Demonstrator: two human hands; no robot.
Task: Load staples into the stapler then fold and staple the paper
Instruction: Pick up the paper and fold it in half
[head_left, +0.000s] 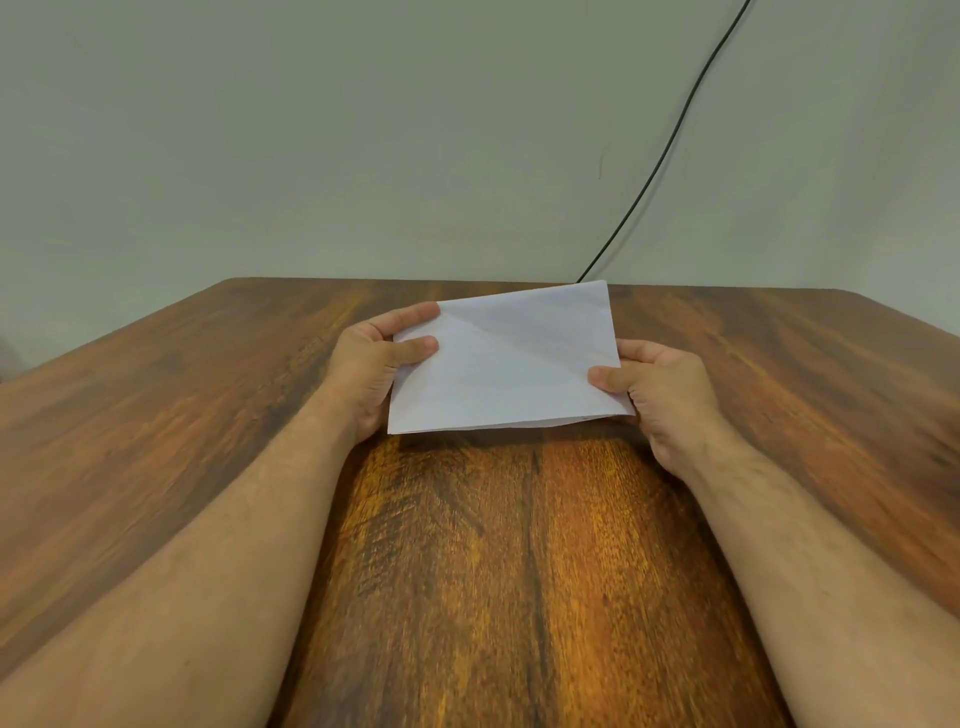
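Wood-grain tabletop (467, 571) fills the view below a plain grey-green wall (311, 130), where a black cable (675, 130) runs down behind the far edge. Fingers (415, 345) of the left hand (363, 374) pinch the folded white paper (504, 358) at its left edge; the right hand (660, 389) pinches its right edge, holding it just above the tabletop. No stapler shows. To finish the fold well, I judge the 2 layers should be squared at the near edge, laid flat, then creased firmly.

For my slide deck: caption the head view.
Left hand and right hand pinch a folded white paper above a wooden table.
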